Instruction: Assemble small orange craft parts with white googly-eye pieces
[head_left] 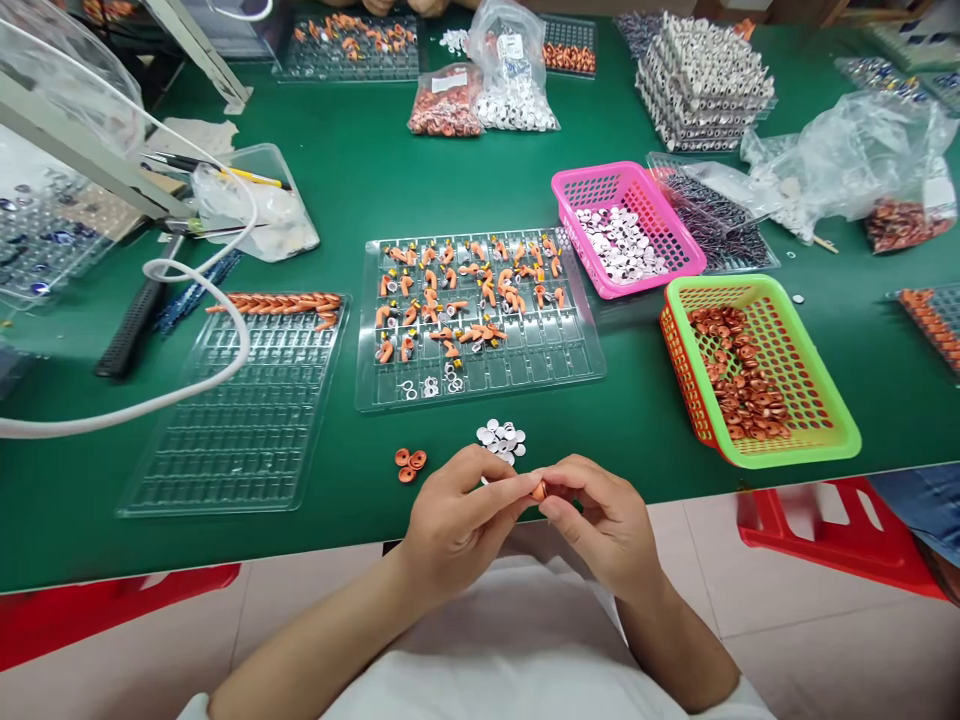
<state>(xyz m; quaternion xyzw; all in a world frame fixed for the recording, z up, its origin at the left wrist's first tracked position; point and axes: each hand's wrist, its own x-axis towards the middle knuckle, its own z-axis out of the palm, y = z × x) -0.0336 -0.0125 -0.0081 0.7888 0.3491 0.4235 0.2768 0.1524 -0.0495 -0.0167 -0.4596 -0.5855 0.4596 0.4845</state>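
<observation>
Head view: two bare hands pinching one small part at the edge of the green tabletop [360, 525].
The left hand [459, 515] and right hand [609, 520] have fingertips closed together on a small, round, copper-coloured part [540, 490], just in front of a pile of flat white discs [501, 440]; three glossy copper-coloured discs [407, 475] lie near the left hand.

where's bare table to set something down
Bare table lies between the middle tray and the bags behind it, and between that tray and the green basket. Crowded: white discs by the left hand, and the pink basket beside the green one.
</observation>
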